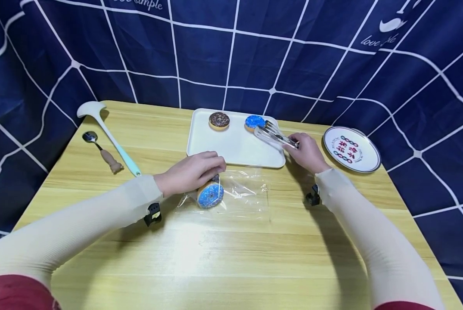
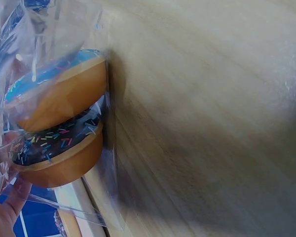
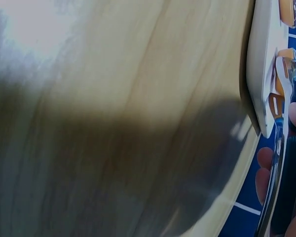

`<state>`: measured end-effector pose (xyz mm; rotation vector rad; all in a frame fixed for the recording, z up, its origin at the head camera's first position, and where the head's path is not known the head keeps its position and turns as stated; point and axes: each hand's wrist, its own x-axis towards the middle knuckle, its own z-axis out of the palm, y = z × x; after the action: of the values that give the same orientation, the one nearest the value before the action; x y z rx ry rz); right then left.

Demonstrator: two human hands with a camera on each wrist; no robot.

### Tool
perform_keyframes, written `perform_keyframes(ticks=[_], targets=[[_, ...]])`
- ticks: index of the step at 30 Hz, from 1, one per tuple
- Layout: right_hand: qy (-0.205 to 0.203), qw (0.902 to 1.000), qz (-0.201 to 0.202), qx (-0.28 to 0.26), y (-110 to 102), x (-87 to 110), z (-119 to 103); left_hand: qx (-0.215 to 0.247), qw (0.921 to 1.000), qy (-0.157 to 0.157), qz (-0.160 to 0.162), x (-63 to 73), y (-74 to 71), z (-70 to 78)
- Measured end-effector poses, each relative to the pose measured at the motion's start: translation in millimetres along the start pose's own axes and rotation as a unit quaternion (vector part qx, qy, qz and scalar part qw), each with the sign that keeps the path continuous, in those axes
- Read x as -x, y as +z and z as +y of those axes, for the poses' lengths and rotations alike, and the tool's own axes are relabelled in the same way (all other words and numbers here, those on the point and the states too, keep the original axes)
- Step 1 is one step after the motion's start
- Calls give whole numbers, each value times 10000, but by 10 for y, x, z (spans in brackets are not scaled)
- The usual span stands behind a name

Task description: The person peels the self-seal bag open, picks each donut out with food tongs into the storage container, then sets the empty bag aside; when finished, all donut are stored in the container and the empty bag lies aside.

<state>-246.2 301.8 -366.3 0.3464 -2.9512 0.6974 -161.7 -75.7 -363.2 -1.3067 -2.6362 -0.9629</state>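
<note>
A clear plastic bag [image 1: 247, 193] lies on the table, and my left hand [image 1: 192, 172] grips it at its left end. Inside are a blue-iced donut [image 1: 210, 195] and a chocolate-iced donut [image 2: 59, 143] with sprinkles, face to face with the blue one's underside in the left wrist view. My right hand [image 1: 308, 153] holds metal tongs [image 1: 275, 135] over the right side of a white tray [image 1: 231, 148]. The tongs' tips reach a second blue donut [image 1: 254, 122] on that tray. Farther left on it sits another chocolate donut [image 1: 219, 121].
To the right stands a white plate [image 1: 365, 150] with red lettering. At the left lie a ladle [image 1: 113, 137] with a mint handle and a small spoon [image 1: 105, 155] with a brown handle. A dark blue gridded curtain [image 1: 200, 51] hangs behind the wooden table [image 1: 235, 267].
</note>
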Motion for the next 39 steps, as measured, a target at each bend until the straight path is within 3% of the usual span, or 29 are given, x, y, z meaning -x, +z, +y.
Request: perform_keyframes(ticks=[13, 20, 26, 33, 39], targets=[[-107, 9996, 213, -131, -134, 127, 81, 12, 10000, 25, 5, -6, 3, 13], [-731, 9955, 526, -309, -292, 289, 150, -29, 10000, -21, -5, -28, 8, 1], [-1129, 9897, 776, -420, -455, 576, 229, -67, 10000, -46, -10, -31, 26, -4], [-1642, 9837, 370, -628, -573, 939, 154, -55, 10000, -47, 46, -13, 49, -10], [-1728, 9808, -28, -904, -748, 1123, -1, -59, 10000, -23, -11, -46, 41, 4]])
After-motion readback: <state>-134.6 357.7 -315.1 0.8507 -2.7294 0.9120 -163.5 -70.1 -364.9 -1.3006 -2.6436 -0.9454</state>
